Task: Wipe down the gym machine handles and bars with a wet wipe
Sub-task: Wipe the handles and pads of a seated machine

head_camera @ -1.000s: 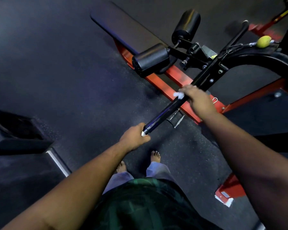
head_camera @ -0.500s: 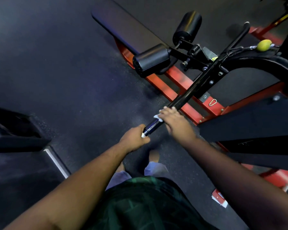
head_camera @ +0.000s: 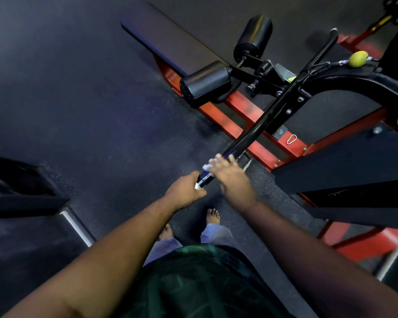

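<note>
Rubber floor (head_camera: 97, 106), dark and speckled, under a red-framed gym machine (head_camera: 244, 134) in dim light. Open floor to the left and ahead; black box (head_camera: 21, 191) at the left edge, cut off; black pad (head_camera: 345, 166) crowding the right. Black bar (head_camera: 257, 129) slanting from the machine down to the near end. Left hand (head_camera: 184, 191) curled round that bar end. Right hand (head_camera: 232, 177) over the bar just above, fingers bent on a white wet wipe (head_camera: 208, 165) pressed to the bar; blurred, so exact grip hard to make out. Wipe mostly hidden beneath the fingers. Bare feet (head_camera: 213, 215) partly hidden by trouser hems.
</note>
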The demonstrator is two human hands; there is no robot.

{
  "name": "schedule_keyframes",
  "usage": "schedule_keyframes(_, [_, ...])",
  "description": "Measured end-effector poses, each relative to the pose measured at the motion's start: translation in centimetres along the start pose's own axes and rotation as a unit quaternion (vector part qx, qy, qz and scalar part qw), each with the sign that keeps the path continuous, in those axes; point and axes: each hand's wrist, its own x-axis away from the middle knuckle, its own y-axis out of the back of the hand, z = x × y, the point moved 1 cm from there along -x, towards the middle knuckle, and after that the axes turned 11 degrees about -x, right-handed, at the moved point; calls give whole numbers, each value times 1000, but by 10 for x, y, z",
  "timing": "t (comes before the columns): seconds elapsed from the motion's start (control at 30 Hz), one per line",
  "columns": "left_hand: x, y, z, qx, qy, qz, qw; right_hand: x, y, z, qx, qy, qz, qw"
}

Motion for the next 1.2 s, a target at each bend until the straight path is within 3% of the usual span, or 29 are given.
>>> schedule_keyframes(0.1, [2,1,2,24,-27,-4,999,15,-23,22,-19,47,53,997])
schedule_keyframes(0.2, [2,1,0,14,-11,6,1000,13,-1,1,49,83,45,994])
schedule_keyframes(0.37, [0,3,0,16,15,16,1000,2,23,-28,63,-41,-37,996])
schedule_keyframes(0.53, [5,4,-1,42,-6,9,999,28,-21,22,0,2,-12,1000])
schedule_keyframes(0.6, [5,2,-2,41,-9,9,999,34,-19,12,30,-4,-16,999])
schedule_keyframes(0.73, [2,1,-2,23,6,5,1000,10,19,-46,53,-141,-101,983])
schedule_keyframes(0.83, [2,1,-1,18,13,3,1000,-9,38,-63,-53,-224,-222,947])
schedule_keyframes(1.0, [0,2,1,10,14,2,1000,-5,-1,5,-286,-370,-374,801])
schedule_keyframes(1.07, [0,2,1,12,17,-3,1000,0,-24,41,-444,-434,-403,673])
schedule_keyframes(1.13, [0,3,2,18,16,-7,1000,-3,-33,57,-613,-464,-392,505])
schedule_keyframes(1.2, [1,5,2,27,14,-14,999,-11,-21,42,-671,-473,-389,418])
